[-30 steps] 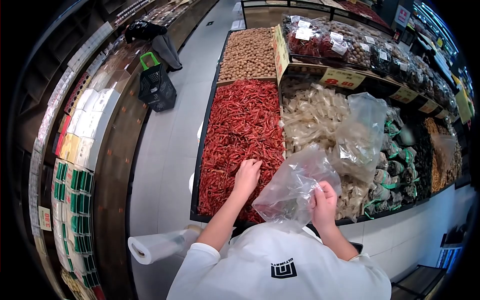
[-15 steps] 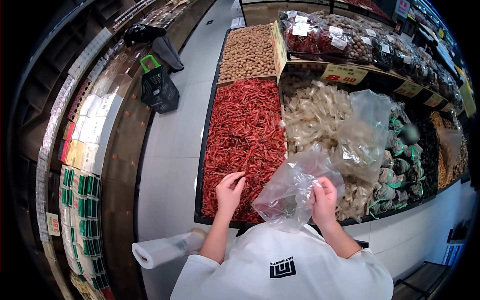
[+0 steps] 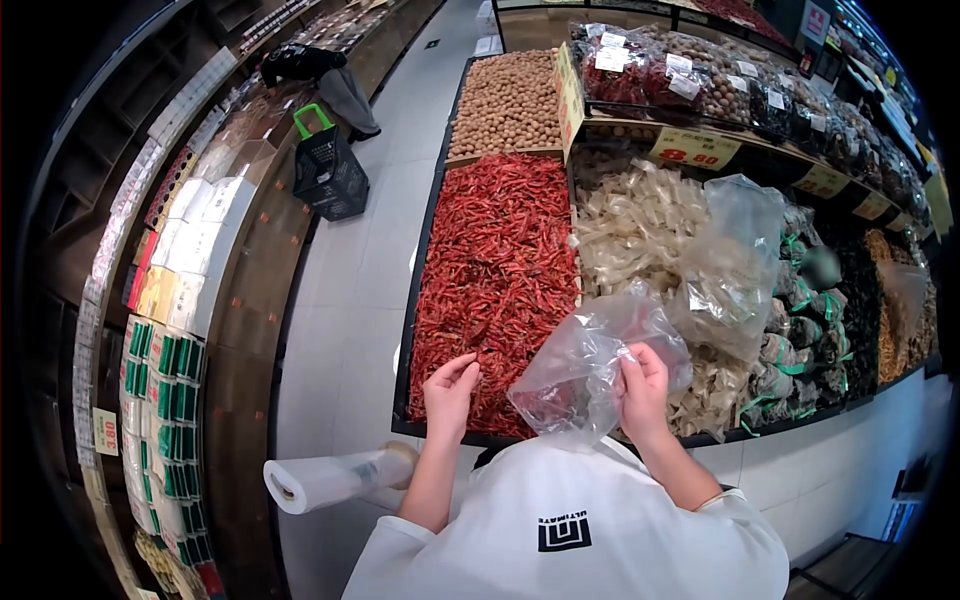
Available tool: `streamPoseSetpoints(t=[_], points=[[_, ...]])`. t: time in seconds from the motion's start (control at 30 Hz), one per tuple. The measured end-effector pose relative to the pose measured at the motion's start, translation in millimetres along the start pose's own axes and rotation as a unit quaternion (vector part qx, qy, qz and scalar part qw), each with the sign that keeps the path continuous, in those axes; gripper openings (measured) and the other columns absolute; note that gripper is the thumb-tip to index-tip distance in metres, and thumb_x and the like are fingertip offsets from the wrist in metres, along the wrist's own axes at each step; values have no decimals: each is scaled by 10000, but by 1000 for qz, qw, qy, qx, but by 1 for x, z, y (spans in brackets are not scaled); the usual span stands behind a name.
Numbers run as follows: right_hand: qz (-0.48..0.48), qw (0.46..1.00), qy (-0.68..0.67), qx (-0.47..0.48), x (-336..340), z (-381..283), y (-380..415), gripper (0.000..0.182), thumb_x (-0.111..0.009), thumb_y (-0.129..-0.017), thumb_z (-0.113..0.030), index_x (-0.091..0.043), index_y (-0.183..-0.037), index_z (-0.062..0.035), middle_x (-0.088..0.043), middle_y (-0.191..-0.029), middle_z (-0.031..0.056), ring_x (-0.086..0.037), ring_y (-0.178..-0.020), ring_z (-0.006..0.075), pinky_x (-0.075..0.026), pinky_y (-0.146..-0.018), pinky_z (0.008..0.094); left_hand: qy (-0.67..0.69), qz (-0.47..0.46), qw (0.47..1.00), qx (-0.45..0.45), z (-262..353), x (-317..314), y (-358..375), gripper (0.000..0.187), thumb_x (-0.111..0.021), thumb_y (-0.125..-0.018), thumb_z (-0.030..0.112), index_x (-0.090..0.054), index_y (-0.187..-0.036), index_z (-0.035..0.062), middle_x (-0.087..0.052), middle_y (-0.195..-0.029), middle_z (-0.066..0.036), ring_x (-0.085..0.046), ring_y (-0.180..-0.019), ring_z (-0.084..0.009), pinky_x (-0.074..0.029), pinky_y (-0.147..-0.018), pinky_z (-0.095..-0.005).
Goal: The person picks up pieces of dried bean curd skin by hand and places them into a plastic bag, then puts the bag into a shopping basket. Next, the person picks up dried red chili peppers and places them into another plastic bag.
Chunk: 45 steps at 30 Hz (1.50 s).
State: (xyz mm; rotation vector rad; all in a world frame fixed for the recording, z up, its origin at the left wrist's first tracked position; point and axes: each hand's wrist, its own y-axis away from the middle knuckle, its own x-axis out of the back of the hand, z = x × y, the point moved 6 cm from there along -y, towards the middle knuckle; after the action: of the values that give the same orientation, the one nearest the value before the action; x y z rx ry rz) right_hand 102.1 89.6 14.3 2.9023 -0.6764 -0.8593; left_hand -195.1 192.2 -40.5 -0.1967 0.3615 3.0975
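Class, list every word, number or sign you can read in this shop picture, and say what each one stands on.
"ULTIMATE", small, above a square logo: on the back of the white shirt.
"8.80": on the yellow price card on the shelf edge above the pale dried goods.
"3.80", roughly: on the small tag on the left shelf; blurred.
Other yellow cards, white bag stickers and box labels: too small to read.

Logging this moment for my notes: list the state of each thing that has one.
Left hand: cupped over the chillies, grip unclear.
Right hand: pinching the bag.
Bag: crumpled, held up, mouth not clearly open.
Chillies: heaped loose in their bin.
Bag roll: partly unrolled.
Basket: on the floor, handle up.
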Motion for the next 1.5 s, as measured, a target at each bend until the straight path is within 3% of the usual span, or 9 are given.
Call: streamPoseSetpoints(t=[0.27,0.57,0.8,0.9,0.97,1.07,1.27,1.43,1.5], points=[[3,1000,1,11,3,1,5,145,-576,-1093,-129,-612,-975,-54,-581,-703,-34,-469,-521,27,-365,-460,204,-114,-277,954,-27,53,-75,54,181,-753,-938,-8,-787,-1115,-28,-762,-1050,-76,-707,-918,-121,-563,-785,-238],[-6,999,31,30,-3,0,10,158,-582,-1099,-154,-620,-982,-55,-593,-714,-32,-487,-551,25,-384,-482,204,-324,-327,857,-232,31,-156,58,230,-736,-883,52,-770,-1107,14,-751,-1033,-182,-747,-913,-326,-582,-788,-391],[27,998,48,33,-7,0,9,169,-546,-1108,-157,-604,-964,-89,-531,-673,-55,-438,-532,22,-341,-469,197,-262,-257,911,-187,28,-178,46,226,-669,-873,15,-739,-1087,7,-734,-1020,-222,-699,-983,-438,-560,-861,-480],[25,998,51,34,-4,-5,12,169,-545,-1107,-158,-605,-965,-90,-534,-675,-57,-436,-527,21,-338,-458,199,-225,-275,895,-271,32,-182,46,256,-654,-873,2,-723,-1119,-11,-737,-1047,-240,-689,-1011,-463,-558,-891,-495],[26,998,54,16,1,-7,13,169,-545,-1106,-157,-606,-964,-88,-541,-681,-57,-437,-526,21,-339,-454,200,-336,-303,825,-339,45,-171,70,244,-674,-909,32,-722,-1140,-32,-742,-1065,-243,-715,-992,-420,-580,-874,-455],[32,997,65,26,8,-12,11,145,-550,-1096,-119,-602,-973,-63,-558,-678,-41,-443,-519,24,-346,-456,204,-212,-302,892,-263,71,-128,91,253,-718,-915,34,-738,-1159,-33,-750,-1090,-197,-764,-913,-292,-606,-777,-364],[62,996,48,38,14,-13,2,152,-548,-1101,-135,-613,-979,-71,-568,-703,-66,-445,-526,-6,-335,-444,180,-339,-21,925,-172,-12,2,47,157,-765,-910,52,-758,-1061,10,-725,-924,-86,-702,-712,-155,-572,-646,-265],[56,997,42,41,18,-8,2,151,-555,-1099,-140,-621,-980,-74,-569,-711,-73,-448,-533,-14,-337,-449,172,-437,-98,864,-228,-63,19,57,269,-830,-823,127,-769,-1076,60,-673,-1098,-89,-620,-1061,-323,-525,-947,-427],[55,997,44,42,17,-9,3,144,-559,-1098,-141,-615,-982,-77,-568,-709,-69,-456,-538,-8,-343,-452,172,-452,-83,853,-248,-67,15,55,273,-830,-821,122,-765,-1079,61,-673,-1085,-90,-627,-1052,-318,-536,-921,-426]])
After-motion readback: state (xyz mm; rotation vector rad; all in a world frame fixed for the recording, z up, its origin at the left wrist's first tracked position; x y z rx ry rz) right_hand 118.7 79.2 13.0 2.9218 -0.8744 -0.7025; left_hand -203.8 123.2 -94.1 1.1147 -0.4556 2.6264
